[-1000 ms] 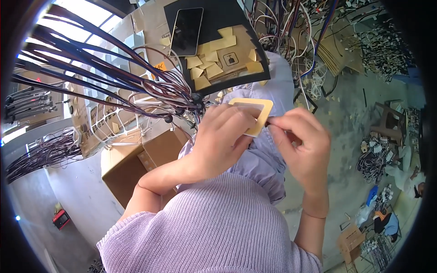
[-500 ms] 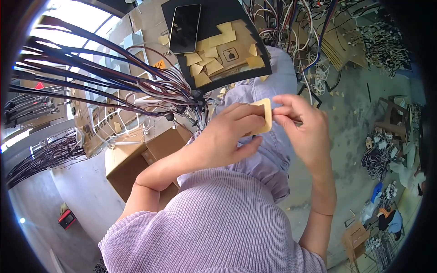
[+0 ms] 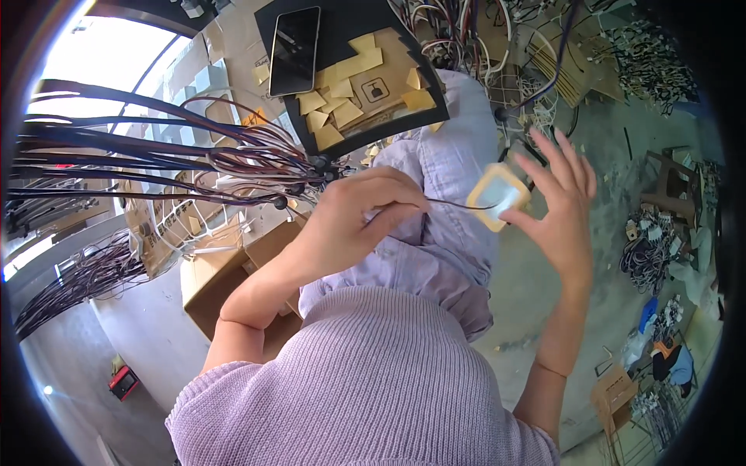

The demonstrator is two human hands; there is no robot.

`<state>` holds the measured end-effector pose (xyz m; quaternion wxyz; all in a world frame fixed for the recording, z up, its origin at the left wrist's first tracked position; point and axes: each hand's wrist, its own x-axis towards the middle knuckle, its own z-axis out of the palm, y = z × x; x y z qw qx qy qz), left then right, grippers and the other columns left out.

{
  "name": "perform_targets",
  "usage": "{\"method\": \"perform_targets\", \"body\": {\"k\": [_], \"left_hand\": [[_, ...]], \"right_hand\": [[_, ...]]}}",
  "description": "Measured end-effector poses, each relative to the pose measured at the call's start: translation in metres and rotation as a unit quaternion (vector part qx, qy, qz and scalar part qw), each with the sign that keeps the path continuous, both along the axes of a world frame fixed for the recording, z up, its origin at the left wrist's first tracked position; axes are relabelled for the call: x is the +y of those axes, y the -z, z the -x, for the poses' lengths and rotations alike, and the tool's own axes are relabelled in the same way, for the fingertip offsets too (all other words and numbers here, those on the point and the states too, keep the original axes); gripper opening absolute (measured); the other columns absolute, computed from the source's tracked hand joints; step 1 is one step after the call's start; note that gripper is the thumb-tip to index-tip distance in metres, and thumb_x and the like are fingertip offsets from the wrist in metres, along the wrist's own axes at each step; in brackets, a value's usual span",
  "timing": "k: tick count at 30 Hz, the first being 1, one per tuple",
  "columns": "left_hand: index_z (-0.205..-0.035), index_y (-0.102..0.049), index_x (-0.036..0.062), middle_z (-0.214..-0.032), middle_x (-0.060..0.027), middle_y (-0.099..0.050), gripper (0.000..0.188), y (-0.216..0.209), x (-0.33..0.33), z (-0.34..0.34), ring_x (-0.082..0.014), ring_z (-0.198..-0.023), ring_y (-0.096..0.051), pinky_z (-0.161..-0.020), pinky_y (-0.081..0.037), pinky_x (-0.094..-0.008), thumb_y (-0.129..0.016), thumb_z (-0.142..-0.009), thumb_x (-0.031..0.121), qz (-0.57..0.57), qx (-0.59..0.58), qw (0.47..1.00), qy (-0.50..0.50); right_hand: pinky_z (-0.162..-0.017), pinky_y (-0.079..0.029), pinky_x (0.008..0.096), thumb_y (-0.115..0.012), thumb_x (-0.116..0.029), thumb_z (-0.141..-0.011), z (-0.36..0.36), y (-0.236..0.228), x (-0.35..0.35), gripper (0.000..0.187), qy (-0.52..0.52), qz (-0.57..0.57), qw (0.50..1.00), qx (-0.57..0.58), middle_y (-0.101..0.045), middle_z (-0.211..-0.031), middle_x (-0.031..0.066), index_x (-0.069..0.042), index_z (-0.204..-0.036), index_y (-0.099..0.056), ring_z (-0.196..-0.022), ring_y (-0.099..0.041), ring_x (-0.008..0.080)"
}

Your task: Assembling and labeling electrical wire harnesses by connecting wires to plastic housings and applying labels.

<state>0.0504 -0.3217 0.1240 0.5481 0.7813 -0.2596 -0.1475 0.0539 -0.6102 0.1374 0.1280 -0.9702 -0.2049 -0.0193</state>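
My left hand point(image 3: 369, 213), over my lap, is closed with a thin dark wire point(image 3: 465, 205) pinched between thumb and fingers. The wire runs right to a small square pad point(image 3: 497, 196) with a pale yellow border and bluish-white middle. At the pad's right side is my right hand point(image 3: 561, 198), its fingers spread and stretched upward. Its thumb touches the pad's lower edge, but no closed grip shows. A black board point(image 3: 299, 116) lies beyond my knees, bearing several yellow paper pieces point(image 3: 346, 113).
A dark phone point(image 3: 295, 50) lies on the board's left part. Wire bundles point(image 3: 155, 151) with black connectors stretch in from the left. An open cardboard box point(image 3: 210, 283) stands beside my left forearm. Heaps of cables point(image 3: 649, 74) lie on the floor at right.
My left hand has gone from the pad to the wire and moved slightly left. The pad has shifted right and turned its bluish face into view. My right fingers have spread.
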Motion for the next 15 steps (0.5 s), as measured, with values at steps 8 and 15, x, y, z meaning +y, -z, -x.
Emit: {"method": "perform_targets", "body": {"k": [8, 15], "left_hand": [[-0.105, -0.058, -0.0027, -0.089, -0.0068, -0.061, 0.014, 0.005, -0.031, 0.001, -0.011, -0.082, -0.063, -0.072, -0.051, -0.0239, -0.055, -0.091, -0.004, 0.197, 0.201, 0.957, -0.075], [-0.105, -0.058, -0.0027, -0.092, -0.0055, -0.062, 0.014, 0.009, -0.035, 0.004, -0.0094, -0.081, -0.062, -0.073, -0.05, -0.0217, -0.056, -0.091, -0.002, 0.199, 0.211, 0.952, -0.101]], "right_hand": [[-0.062, -0.046, 0.0218, -0.064, -0.007, -0.088, 0.012, 0.009, 0.048, 0.011, 0.06, -0.475, 0.835, 0.273, -0.055, -0.08, 0.0028, 0.002, -0.085, -0.059, -0.069, -0.053, 0.0071], [-0.067, -0.048, 0.0209, -0.066, -0.002, -0.084, 0.016, 0.003, 0.054, 0.008, 0.119, -0.499, 0.798, 0.317, -0.061, -0.082, 0.0024, 0.001, -0.086, -0.059, -0.074, -0.057, 0.0057]]}}
